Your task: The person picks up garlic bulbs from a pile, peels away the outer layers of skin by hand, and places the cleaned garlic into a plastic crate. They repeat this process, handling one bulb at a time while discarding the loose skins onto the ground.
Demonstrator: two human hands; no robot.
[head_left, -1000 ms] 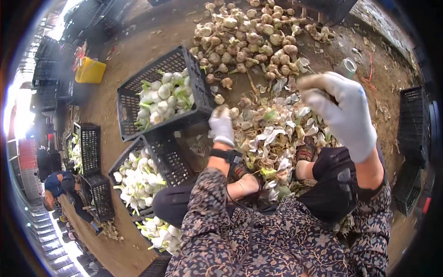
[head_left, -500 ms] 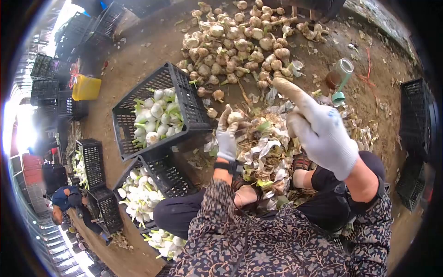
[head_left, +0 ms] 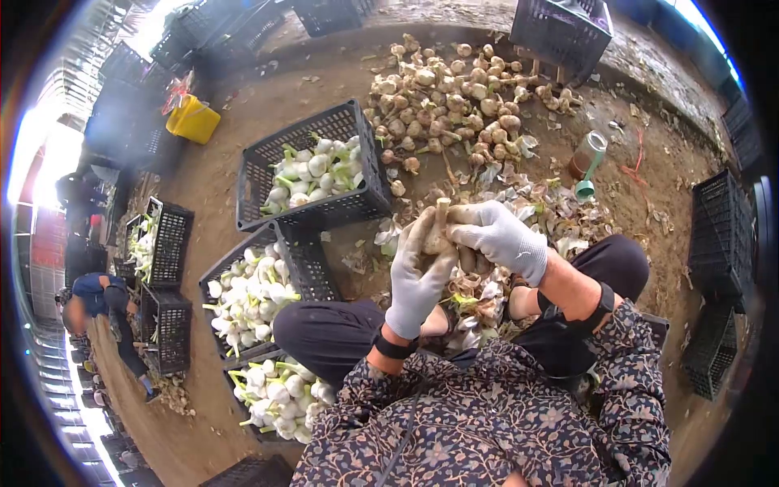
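A garlic bulb [head_left: 439, 237] with its short stem pointing up is held between both gloved hands. Around its left side curl the fingers of my left hand [head_left: 419, 280]. My right hand [head_left: 497, 237] pinches it near the stem from the right. Beyond the hands, a pile of unpeeled garlic [head_left: 442, 101] lies on the ground. Peeled skins [head_left: 479, 296] are heaped below the hands, between the feet. White cleaned bulbs [head_left: 318, 170] fill part of a tilted black crate [head_left: 304, 134] on the left.
More white bulbs [head_left: 251, 300] fill crates beside my left knee. A jar with a green lid [head_left: 591, 154] stands at the right. Black crates [head_left: 714, 235] are at the far right. A yellow container [head_left: 193, 119] and a bent-over person [head_left: 105, 304] are at the left.
My right hand has come down and left from its raised, pointing pose to the bulb. Both hands are now together on it. The view has shifted, showing more at the top.
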